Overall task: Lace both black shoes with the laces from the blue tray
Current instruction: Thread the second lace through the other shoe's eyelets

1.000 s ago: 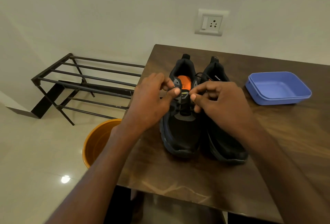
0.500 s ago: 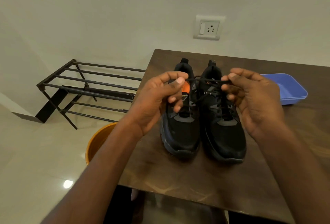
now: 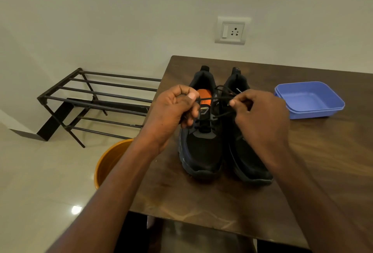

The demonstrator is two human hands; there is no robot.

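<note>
Nearest: our left hand (image 3: 173,111) and right hand (image 3: 260,115), each pinching end of thin black lace (image 3: 218,98). Half second ago hands were spread wide, lace taut; now drawn closer over left black mesh shoe (image 3: 201,147) with orange insole. We judge top eyelets done, knot starting. Right black shoe (image 3: 248,162) beside, touching. Farther: blue plastic tray (image 3: 310,101) on brown wooden table (image 3: 201,202), no laces left inside.

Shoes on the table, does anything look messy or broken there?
Nothing stands out. Both black shoes stand side by side on the table, both hands pinch a black lace over them, and the blue tray sits level.
</note>
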